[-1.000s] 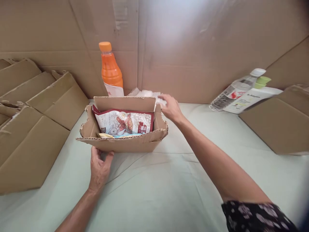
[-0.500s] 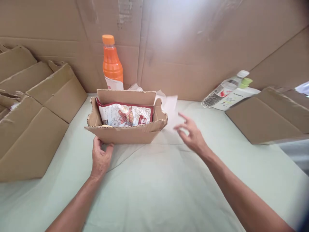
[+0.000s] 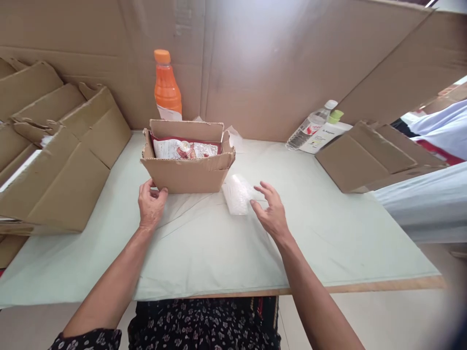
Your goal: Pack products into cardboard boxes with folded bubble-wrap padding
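An open cardboard box (image 3: pixel 186 176) stands on the table. A white printed packet with a dark red border (image 3: pixel 186 149) sits inside, its lower part hidden by the box's front wall. My left hand (image 3: pixel 150 205) grips the box's lower left corner, thumb at the front and fingertips partly hidden. To the right of the box lies a crumpled piece of clear bubble wrap (image 3: pixel 236 197). Close beside it is my right hand (image 3: pixel 270 210), thumb and fingers apart; whether the thumb touches the film's edge I cannot tell.
Behind the box stands an orange bottle (image 3: pixel 168 90), with white sheeting (image 3: pixel 233 140) nearby. Several cardboard boxes (image 3: pixel 73 170) fill the left side. A clear bottle (image 3: pixel 310 124) and a white tube (image 3: pixel 324 138) with a green cap lean at the back right beside another cardboard box (image 3: pixel 359 163).
The view has tilted down, showing the table's front edge. Bubble wrap now lies in front, right of the box. My right hand has come lower and nearer; my left stays at the box corner.
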### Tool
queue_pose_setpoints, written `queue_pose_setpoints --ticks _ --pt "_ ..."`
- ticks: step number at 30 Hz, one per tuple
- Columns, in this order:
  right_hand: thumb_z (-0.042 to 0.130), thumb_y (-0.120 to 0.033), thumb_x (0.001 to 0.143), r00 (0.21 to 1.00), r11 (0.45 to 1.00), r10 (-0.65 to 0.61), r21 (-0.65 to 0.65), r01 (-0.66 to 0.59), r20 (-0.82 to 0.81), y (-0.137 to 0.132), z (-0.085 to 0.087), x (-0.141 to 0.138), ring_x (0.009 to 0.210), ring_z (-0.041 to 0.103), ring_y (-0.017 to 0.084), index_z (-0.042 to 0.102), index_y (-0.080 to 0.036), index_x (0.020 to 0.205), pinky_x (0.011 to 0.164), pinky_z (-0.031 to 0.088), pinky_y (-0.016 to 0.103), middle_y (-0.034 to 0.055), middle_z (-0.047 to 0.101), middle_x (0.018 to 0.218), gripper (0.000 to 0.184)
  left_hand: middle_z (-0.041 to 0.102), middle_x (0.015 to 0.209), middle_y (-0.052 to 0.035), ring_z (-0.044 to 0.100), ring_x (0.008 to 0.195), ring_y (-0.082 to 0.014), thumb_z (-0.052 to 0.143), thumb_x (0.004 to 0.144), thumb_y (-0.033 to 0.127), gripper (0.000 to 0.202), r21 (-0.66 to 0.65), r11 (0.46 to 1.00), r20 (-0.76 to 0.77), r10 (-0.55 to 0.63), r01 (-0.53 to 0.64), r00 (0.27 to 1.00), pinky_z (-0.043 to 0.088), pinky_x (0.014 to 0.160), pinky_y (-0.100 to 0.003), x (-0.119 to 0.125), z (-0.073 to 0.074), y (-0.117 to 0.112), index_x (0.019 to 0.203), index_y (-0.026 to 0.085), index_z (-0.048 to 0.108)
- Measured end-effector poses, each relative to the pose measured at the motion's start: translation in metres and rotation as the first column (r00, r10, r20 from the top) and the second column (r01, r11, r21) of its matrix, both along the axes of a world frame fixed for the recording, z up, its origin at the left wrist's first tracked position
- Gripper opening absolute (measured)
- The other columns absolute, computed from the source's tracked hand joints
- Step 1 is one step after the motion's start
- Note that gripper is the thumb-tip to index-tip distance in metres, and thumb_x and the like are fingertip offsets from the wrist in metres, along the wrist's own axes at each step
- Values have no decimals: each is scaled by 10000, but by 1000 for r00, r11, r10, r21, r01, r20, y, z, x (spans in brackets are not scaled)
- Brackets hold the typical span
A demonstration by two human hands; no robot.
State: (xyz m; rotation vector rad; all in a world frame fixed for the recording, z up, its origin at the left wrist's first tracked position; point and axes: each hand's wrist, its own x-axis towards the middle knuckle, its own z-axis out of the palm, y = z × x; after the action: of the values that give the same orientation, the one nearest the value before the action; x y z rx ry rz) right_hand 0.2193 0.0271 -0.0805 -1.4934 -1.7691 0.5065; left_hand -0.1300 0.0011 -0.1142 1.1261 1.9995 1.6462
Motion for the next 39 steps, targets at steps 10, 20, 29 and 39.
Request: queue_pose_setpoints --ticks 10,20,29,39 --pt "449 -503 886 942 977 -213 -71 202 -258 35 -54 0 946 634 218 657 -177 1075 912 522 389 85 713 1021 431 649 1145 -86 677 801 -150 659 738 317 560 41 994 171 -102 96 980 572 752 -303 3 -9 2 1271 165 579" --pt "472 -643 849 821 960 -281 -143 242 -497 39 -54 26 721 637 183 618 -168 1081 648 542 313 58 688 848 549 670 1097 -92 651 1036 -229 585 869 199 270 173 930 -436 -222 324 872 536 951 -400 53 25 -46 1121 188 683" --pt "504 -443 872 890 954 -292 -35 299 -349 29 -41 46 1184 601 247 673 -172 1198 946 531 398 149 612 1374 456 613 1408 -158 546 1312 -331 658 823 307 600 -230 663 -323 -743 713 586 437 1122 -529 156 26 -34 1402 186 555" --pt "601 -149 741 998 995 45 -89 -42 38 22 -45 30 1485 362 349 796 -243 868 1203 261 589 69 577 1482 252 743 904 -77 680 1049 -274 555 746 87 236 -214 476 -310 -861 853 403 500 975 -469 194 -3 -62 888 219 690"
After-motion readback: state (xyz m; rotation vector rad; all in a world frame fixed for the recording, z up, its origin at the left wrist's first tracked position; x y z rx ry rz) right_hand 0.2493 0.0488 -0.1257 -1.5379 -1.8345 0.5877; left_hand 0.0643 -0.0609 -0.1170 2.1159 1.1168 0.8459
